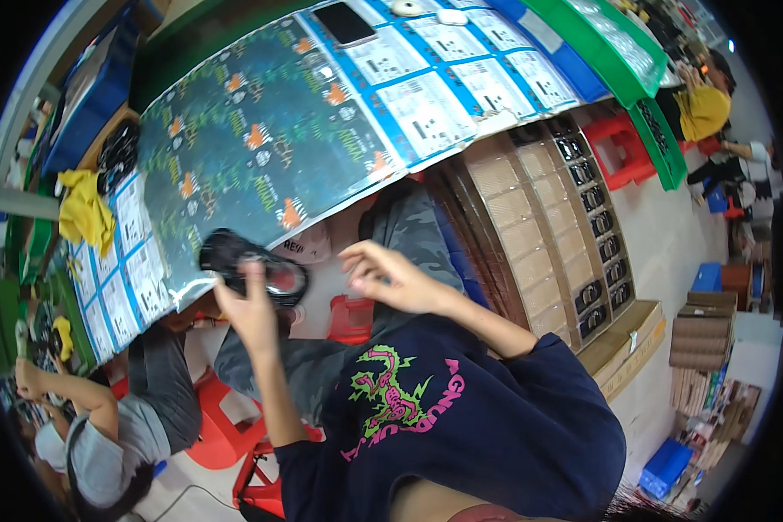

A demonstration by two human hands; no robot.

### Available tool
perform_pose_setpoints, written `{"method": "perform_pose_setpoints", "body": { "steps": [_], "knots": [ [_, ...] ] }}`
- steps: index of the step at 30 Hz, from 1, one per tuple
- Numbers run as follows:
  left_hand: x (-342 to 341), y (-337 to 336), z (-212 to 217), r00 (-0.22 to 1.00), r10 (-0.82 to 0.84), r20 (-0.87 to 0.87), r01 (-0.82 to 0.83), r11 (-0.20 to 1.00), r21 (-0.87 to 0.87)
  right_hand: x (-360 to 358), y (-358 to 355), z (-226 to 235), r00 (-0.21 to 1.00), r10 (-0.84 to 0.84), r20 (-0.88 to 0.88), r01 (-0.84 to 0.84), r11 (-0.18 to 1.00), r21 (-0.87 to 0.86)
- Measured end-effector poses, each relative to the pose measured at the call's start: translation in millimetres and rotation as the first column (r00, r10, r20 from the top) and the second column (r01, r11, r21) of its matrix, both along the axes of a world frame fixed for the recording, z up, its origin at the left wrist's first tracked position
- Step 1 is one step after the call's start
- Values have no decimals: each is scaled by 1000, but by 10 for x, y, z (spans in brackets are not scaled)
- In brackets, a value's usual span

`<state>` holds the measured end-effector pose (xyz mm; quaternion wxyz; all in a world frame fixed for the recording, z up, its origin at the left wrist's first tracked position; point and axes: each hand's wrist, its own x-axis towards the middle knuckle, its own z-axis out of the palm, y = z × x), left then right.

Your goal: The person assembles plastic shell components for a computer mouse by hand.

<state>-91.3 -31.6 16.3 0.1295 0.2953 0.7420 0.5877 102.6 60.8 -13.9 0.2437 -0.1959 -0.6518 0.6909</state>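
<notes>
My left hand (250, 306) is wrapped round a glossy black oblong object (226, 250) at the front edge of the table. Its near end is rounded, with a reddish patch showing inside; blur hides its exact kind. To the right, my right hand (390, 277) is raised above my lap, apart from the black object. Its fingers are bent but spread, and nothing shows between them. Beneath the black object lies a dark patterned mat (261, 130) with orange figures.
A compartment tray (539, 235) with several black parts stands at my right, beside a red stool (619, 150). A phone (346, 23) lies on the printed sheets (418, 109). At the left are a yellow cloth (85, 209) and black cables (118, 157). A co-worker (117, 439) sits close by.
</notes>
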Motion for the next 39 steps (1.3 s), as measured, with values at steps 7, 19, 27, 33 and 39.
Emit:
{"method": "perform_pose_setpoints", "body": {
  "steps": [7,19,27,33,39],
  "knots": [
    [-2542,-232,-262,997,-25,-72,-10,894,-447,1722,1057,-1266,447,-870,210,686,484,544],
    [-1799,453,269,341,24,-940,-376,920,-113,2885,2946,-1813,51,-922,383,413,369,833],
    [-243,1535,304,509,-287,-811,279,947,-160,2464,3440,-1921,-153,-854,496,37,497,867],
    [-59,2541,-43,578,-230,-783,293,954,-64,2758,3359,-1782,-62,-920,386,272,357,894],
    [-166,2876,-281,632,-32,-775,-129,981,-145,2608,2844,-1216,-67,-959,275,240,252,937]
  ]
}}
